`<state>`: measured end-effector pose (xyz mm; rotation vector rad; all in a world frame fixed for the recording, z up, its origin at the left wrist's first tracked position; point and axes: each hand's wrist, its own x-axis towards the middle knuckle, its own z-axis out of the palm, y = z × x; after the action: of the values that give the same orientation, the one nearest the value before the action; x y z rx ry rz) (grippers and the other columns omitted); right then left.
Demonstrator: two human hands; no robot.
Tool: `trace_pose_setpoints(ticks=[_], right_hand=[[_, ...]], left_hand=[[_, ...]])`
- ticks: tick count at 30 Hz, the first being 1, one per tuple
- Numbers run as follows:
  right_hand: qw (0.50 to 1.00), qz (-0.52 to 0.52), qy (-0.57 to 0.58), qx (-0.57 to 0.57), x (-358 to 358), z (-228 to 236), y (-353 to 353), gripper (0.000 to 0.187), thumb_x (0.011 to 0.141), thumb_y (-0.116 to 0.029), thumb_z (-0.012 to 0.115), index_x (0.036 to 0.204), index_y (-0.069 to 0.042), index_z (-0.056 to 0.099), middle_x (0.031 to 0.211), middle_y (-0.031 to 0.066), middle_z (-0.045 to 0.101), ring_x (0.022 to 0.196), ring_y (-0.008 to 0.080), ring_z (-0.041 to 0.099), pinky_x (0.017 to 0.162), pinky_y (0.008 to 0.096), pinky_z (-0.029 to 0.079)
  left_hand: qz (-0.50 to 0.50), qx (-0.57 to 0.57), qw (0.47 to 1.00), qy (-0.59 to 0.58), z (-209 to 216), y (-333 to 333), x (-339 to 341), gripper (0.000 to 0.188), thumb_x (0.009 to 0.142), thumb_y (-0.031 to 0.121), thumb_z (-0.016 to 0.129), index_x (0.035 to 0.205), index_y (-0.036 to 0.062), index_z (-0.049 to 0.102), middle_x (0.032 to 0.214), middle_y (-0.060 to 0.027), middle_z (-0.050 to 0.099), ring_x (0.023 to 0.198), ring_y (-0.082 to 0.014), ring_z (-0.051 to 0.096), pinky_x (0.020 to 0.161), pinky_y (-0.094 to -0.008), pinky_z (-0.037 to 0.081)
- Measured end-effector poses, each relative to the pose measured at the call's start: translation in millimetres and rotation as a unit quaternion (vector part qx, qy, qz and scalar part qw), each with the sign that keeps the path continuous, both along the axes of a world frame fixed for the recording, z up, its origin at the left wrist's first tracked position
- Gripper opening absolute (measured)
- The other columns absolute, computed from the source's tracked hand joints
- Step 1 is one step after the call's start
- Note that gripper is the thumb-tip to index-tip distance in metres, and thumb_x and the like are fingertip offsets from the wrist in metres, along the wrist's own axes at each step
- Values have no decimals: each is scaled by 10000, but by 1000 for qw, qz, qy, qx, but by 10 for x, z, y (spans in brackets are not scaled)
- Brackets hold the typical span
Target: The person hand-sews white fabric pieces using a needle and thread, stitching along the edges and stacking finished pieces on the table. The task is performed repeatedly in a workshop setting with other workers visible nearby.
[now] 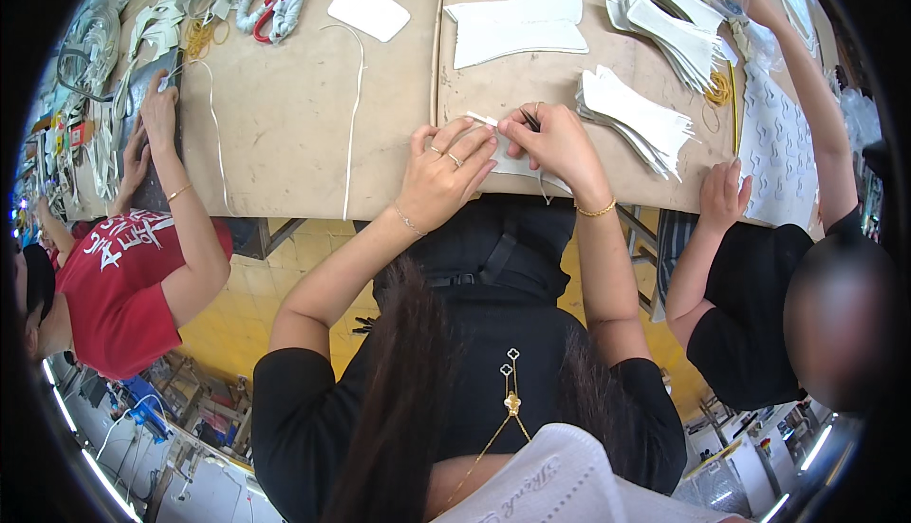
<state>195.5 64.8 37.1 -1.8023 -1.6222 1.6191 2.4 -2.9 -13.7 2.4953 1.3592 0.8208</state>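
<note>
At the table's near edge, in front of my body, my two hands meet over a flat white piece (517,164). My left hand (444,164), with rings on its fingers, is closed on the piece's left side. A narrow white strip (482,119) shows at its fingertips. My right hand (555,143) pinches close beside it, with a thin black tool (531,121) between its fingers; the tool's kind is mostly hidden. A thin cord (544,186) hangs below the right hand.
Stacks of white shaped pieces (634,117) lie right and farther back. A white cord (359,96) runs across the left of the table (285,134). Red-handled scissors (272,10) lie at the back left. One co-worker in red (142,276) is left, another in black (740,324) right.
</note>
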Motion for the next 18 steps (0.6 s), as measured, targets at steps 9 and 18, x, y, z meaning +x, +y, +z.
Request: trace_pose_setpoints(ticks=[9,18], right_hand=[[1000,7,7,-17,9,14,58,273,900,-226,642,842,23,736,657,97,713,487,134,632,504,290,521],[1000,7,-18,-11,25,14,23,282,914,-246,658,860,21,729,641,89,701,487,130,632,504,285,520]], left_hand=[[-3,-4,1000,-2,-2,10,-12,331,826,204,780,1138,115,715,1255,0,654,1235,-200,547,958,-427,356],[-14,-8,1000,24,59,51,-20,314,854,219,746,1143,113,684,1303,-34,632,1228,-218,543,965,-437,381]])
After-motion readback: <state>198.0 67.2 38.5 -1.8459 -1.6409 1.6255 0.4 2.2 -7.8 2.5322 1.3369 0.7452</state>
